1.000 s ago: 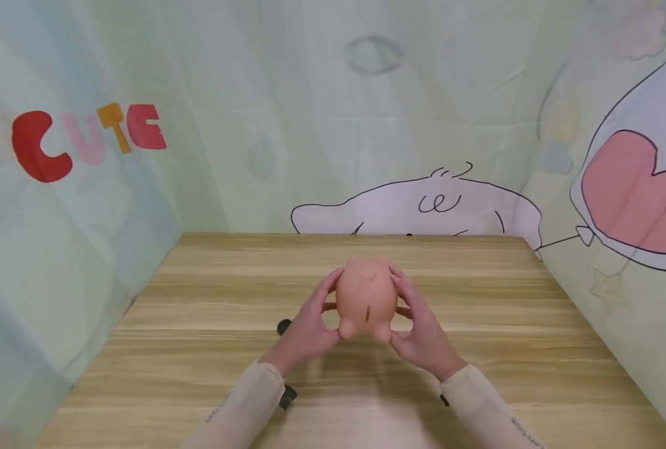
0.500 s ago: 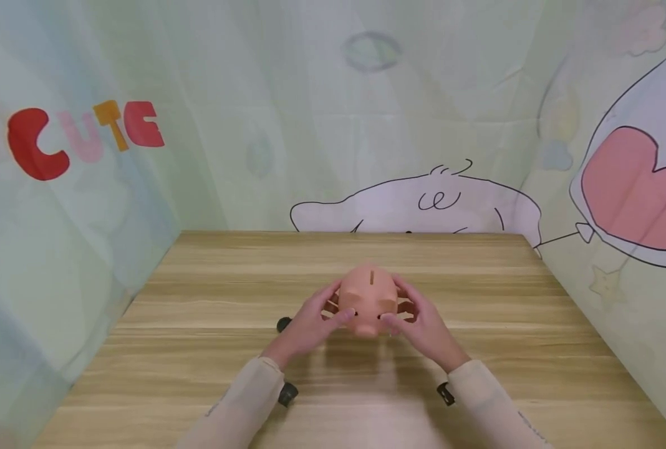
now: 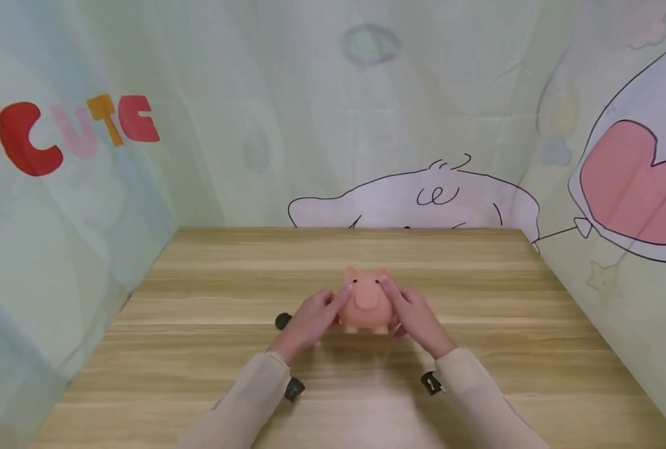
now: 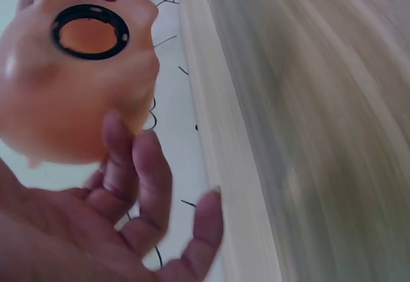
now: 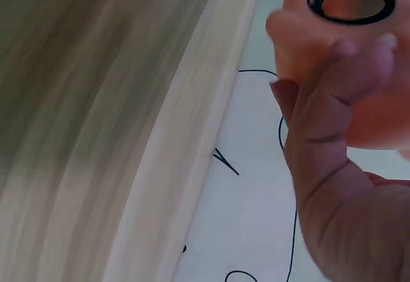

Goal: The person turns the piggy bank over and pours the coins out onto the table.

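Observation:
Both hands hold a pink piggy bank (image 3: 366, 315) above the table, its face with dark eyes and snout turned up toward the head camera. The left hand (image 3: 313, 319) grips its left side, thumb beside the eye. On the other side, the right hand (image 3: 419, 319) grips it the same way, with fingers curled beneath. In the left wrist view, the piggy bank's underside (image 4: 57, 102) shows a black ring (image 4: 90, 56) around a round opening. The right wrist view shows this ring (image 5: 351, 19) too, close to the right fingertips. The coin slot is hidden.
The wooden table (image 3: 209, 280) stretches beneath both arms. Behind it hangs a curtain (image 3: 265, 125) with cartoon prints, and its sides enclose the table left and right. Small black devices (image 3: 294, 389) sit by the wrists.
The piggy bank has been turned over between the hands: its tail and coin slot faced up a second ago, then the slot rolled away and the face came up. Both hands kept hold.

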The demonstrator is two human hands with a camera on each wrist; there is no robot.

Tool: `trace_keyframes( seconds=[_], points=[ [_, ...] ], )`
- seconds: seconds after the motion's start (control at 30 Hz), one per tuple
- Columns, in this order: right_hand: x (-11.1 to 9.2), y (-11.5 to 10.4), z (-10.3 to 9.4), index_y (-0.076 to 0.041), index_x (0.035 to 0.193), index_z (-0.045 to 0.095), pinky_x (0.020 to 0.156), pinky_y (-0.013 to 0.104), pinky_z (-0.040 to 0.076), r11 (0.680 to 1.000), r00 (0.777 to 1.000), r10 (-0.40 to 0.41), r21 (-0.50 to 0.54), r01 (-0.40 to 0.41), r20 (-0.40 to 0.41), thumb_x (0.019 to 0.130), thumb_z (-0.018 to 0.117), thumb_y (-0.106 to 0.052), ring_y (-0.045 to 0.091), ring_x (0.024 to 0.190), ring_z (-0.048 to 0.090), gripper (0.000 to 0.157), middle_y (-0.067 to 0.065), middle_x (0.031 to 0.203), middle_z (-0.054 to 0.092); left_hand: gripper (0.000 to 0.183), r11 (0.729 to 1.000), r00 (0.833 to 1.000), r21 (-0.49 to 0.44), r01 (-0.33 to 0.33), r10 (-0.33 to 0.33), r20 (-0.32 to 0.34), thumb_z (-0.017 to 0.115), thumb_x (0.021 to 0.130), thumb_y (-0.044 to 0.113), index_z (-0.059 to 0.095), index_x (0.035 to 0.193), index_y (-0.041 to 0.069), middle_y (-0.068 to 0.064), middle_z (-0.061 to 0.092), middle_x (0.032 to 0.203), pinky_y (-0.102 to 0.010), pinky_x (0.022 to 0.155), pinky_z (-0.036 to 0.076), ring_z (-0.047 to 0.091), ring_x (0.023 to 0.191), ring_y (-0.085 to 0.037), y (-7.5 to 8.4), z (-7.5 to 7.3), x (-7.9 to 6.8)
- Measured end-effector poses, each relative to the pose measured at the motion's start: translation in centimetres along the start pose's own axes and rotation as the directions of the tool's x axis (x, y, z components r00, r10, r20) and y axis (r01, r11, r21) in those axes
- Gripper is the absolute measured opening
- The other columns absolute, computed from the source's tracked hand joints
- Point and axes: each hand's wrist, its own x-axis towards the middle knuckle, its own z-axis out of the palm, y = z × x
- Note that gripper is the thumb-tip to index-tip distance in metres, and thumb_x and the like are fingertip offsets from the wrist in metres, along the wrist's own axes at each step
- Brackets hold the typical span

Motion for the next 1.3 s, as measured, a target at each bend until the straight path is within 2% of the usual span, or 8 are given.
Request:
trace_keyframes(
  seconds=[0.13,0.3,0.53,0.8,0.93,1.07,1.17,1.3],
  points=[
    [0.3,-0.2,0.3,-0.006,0.080,0.066,0.044,0.034,0.049,0.995,0.998,0.057,-0.078,-0.057,-0.002,0.090,0.033,-0.080,0.019,0.046,0.055,0.082,0.012,0.057,0.061,0.082,0.995,0.997,0.061,0.076,-0.076,-0.001,0.023,0.089,0.083,0.060,0.076,0.010,-0.009,0.058,0.065,-0.030,0.051,0.036,0.047,0.055,-0.019,0.6,0.3,0.2],
    [0.6,0.1,0.5,-0.006,0.075,0.070,0.040,0.029,0.043,0.990,0.993,0.112,-0.094,-0.110,0.021,0.088,0.028,-0.083,0.019,0.043,0.055,0.089,0.014,0.056,0.062,0.089,0.981,0.989,0.130,0.141,-0.144,0.019,0.016,0.087,0.085,0.055,0.058,0.011,-0.007,0.053,0.053,-0.029,0.049,0.032,0.043,0.046,-0.018,1.1,0.4,0.2],
    [0.6,0.5,0.4,-0.004,0.073,0.070,0.040,0.026,0.042,0.984,0.986,0.156,-0.094,-0.151,0.051,0.088,0.028,-0.083,0.018,0.044,0.056,0.091,0.014,0.057,0.063,0.092,0.979,0.989,0.144,0.145,-0.150,0.020,0.015,0.087,0.086,0.059,0.059,0.010,-0.009,0.059,0.057,-0.030,0.051,0.034,0.053,0.052,-0.025,0.9,0.5,0.3],
    [0.5,0.4,0.2,-0.005,0.074,0.070,0.042,0.027,0.044,0.987,0.987,0.148,-0.080,-0.142,0.069,0.089,0.029,-0.082,0.019,0.047,0.058,0.089,0.014,0.059,0.064,0.090,0.984,0.992,0.129,0.120,-0.124,0.024,0.018,0.088,0.084,0.063,0.064,0.010,-0.009,0.063,0.062,-0.030,0.053,0.037,0.059,0.059,-0.029,0.6,0.5,0.4],
    [0.5,0.4,0.0,-0.004,0.076,0.069,0.044,0.030,0.047,0.991,0.991,0.120,-0.069,-0.115,0.064,0.090,0.031,-0.080,0.020,0.050,0.057,0.086,0.013,0.060,0.062,0.086,0.991,0.994,0.084,0.100,-0.104,0.042,0.023,0.089,0.083,0.065,0.071,0.010,-0.009,0.061,0.065,-0.030,0.054,0.037,0.053,0.057,-0.023,0.5,0.4,0.3],
    [0.6,0.6,-0.2,0.000,0.096,0.067,0.051,0.037,0.055,0.996,0.994,0.087,-0.012,-0.086,0.068,0.094,0.040,-0.072,0.022,0.058,0.060,0.077,0.013,0.069,0.063,0.082,0.998,0.996,0.009,0.063,-0.063,0.058,0.032,0.091,0.079,0.069,0.096,0.006,-0.009,0.066,0.083,-0.034,0.068,0.048,0.059,0.072,-0.018,0.3,0.2,0.2],
    [0.7,0.7,-0.4,0.002,0.122,0.060,0.059,0.042,0.059,0.997,0.996,0.040,0.055,-0.045,0.084,0.098,0.048,-0.061,0.023,0.070,0.065,0.068,0.016,0.090,0.066,0.078,0.998,0.998,-0.061,0.026,-0.022,0.064,0.041,0.093,0.073,0.064,0.121,0.004,-0.007,0.067,0.104,-0.042,0.086,0.051,0.063,0.093,-0.020,0.2,0.1,0.3],
    [0.7,0.8,-1.1,0.000,0.146,0.040,0.070,0.044,0.059,0.992,0.993,-0.023,0.129,0.007,0.116,0.101,0.055,-0.046,0.025,0.088,0.067,0.067,0.022,0.123,0.059,0.072,0.991,0.996,-0.132,-0.024,0.035,0.082,0.051,0.095,0.063,0.050,0.142,0.008,-0.008,0.062,0.111,-0.047,0.091,0.050,0.061,0.099,-0.023,0.0,0.0,0.5]
  ],
)
